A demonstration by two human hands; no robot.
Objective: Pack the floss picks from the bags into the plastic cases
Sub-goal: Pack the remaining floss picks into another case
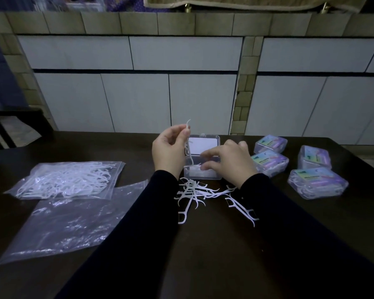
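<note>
Dark wooden table (pixel 203 255) in front of me, white tiled wall (pixel 181 93) behind it at 12 o'clock.

Open plastic case (pixel 203 169) sits at the centre of the table, clear, lid (pixel 204 145) tipped back toward 12 o'clock. Some white picks already lie in its base, long axes running roughly 9 to 3.

My left hand (pixel 168 152) is raised just left of the case, thumb and fingers pinching one floss pick (pixel 188 145). Its long axis is near vertical: the curved tip points up toward 12, the lower end hangs down into the case.

My right hand (pixel 231 162) reaches over the case from 3 o'clock, fingers loosely spread and lowered to the picks in the base. Whether it pinches one, I cannot tell.

Loose pile of floss picks (pixel 194 193) lies on the table just below the case at 6 o'clock, tangled, pointing every way. Two more lie a little toward 4 o'clock, long axes slanting from 10 to 4.

At 9 o'clock: a clear bag full of picks (pixel 67 180), and nearer me an emptied flat bag (pixel 69 223) partly overlapped by it.

At 3 o'clock: four closed filled cases (pixel 294 165) with coloured labels, grouped close together.
</note>
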